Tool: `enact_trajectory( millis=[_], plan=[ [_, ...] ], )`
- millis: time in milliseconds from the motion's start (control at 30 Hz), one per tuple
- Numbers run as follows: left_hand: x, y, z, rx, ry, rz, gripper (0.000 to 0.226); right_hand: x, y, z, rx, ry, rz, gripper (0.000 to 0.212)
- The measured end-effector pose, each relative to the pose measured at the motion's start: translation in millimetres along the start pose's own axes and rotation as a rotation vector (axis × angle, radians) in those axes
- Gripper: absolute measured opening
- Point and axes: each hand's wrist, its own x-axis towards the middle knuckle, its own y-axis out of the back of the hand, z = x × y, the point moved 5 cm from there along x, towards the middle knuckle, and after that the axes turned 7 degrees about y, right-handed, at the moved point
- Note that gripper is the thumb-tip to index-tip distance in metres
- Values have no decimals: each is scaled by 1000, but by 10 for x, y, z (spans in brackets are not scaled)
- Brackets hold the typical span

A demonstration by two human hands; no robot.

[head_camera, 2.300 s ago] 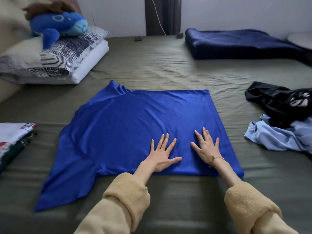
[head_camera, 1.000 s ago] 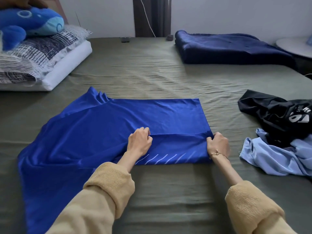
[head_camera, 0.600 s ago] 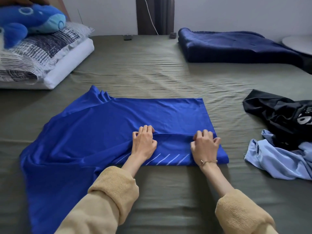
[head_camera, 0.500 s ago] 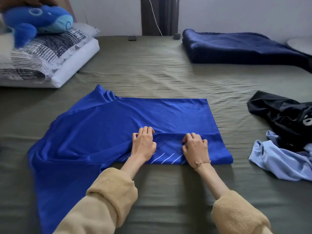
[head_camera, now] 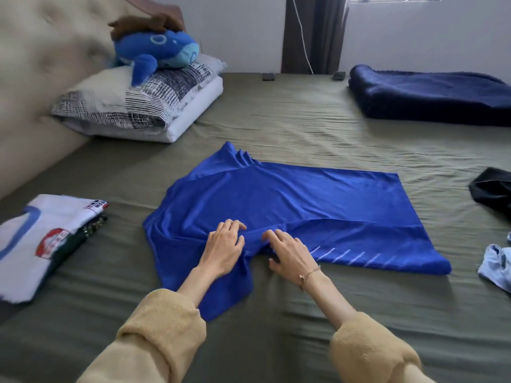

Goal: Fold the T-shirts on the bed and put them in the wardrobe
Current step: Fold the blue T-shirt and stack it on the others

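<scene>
Both hands have slid leftward along the near fold since a moment ago, and the right one has left the shirt's corner. Spreading across the olive bed (head_camera: 304, 111), the blue T-shirt (head_camera: 290, 200) is lying mid-mattress with its near edge turned over. A folded stack (head_camera: 41, 239) is sitting at the left. The left hand (head_camera: 224, 248) is pressing on the bunched cloth, fingers loosely curled; the right hand (head_camera: 290, 251) is resting beside it likewise. Whether either is pinching fabric, I cannot tell.
</scene>
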Motion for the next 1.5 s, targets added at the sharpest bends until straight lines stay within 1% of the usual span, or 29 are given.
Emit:
enact_trajectory(
  millis=[100,200,267,367,433,500,533,633,733,767,833,867,933,1000,1033,1100,1167,1233,1367,1433,1500],
  plan=[
    [-105,155,-351,1,34,-28,33,137,-101,-289,-33,84,-11,48],
    [-192,290,-604,-21,10,32,48,221,-189,-504,0,164,-32,45],
    [-232,360,-741,-73,23,52,58,235,-243,-568,20,221,-51,42],
    [-292,461,-1055,-50,67,42,68,294,-321,-691,27,284,-74,32],
    [-320,495,-1258,-113,91,-8,74,353,-309,-742,63,281,-19,20],
    [-339,508,-1403,-198,96,-79,76,428,-247,-721,168,186,88,10],
    [-338,526,-1496,-224,101,-93,75,499,-228,-706,234,117,137,10],
    [-262,558,-1658,-280,102,-125,70,751,-152,-589,353,-122,255,40],
    [-126,538,-1708,-227,68,-156,49,1081,-117,-501,273,-227,240,45],
    [-77,522,-1702,-192,55,-147,41,1174,-111,-463,259,-253,231,44],
    [45,515,-1688,-185,62,-80,21,1355,-128,-370,244,-305,225,40],
    [100,520,-1682,-226,92,-41,21,1423,-141,-311,232,-341,212,38],
    [206,536,-1718,-369,225,34,42,1513,-184,-186,234,-426,174,39],
    [306,540,-1772,-446,386,64,51,1575,-242,-82,248,-496,126,43],
    [361,536,-1785,-404,439,64,51,1598,-270,-46,243,-528,101,45],
    [448,507,-1820,-248,535,54,47,1631,-325,1,215,-576,75,47],
    [528,503,-1817,-101,557,97,45,1663,-338,40,195,-600,103,44],
    [573,536,-1752,51,489,151,46,1691,-322,55,209,-602,137,42],
    [670,584,-1616,395,381,240,53,1702,-297,136,233,-617,192,47],
    [723,616,-1589,476,355,246,53,1684,-290,163,211,-594,186,45],
    [781,620,-1614,465,374,242,50,1662,-271,181,175,-575,201,37]
  ],
)
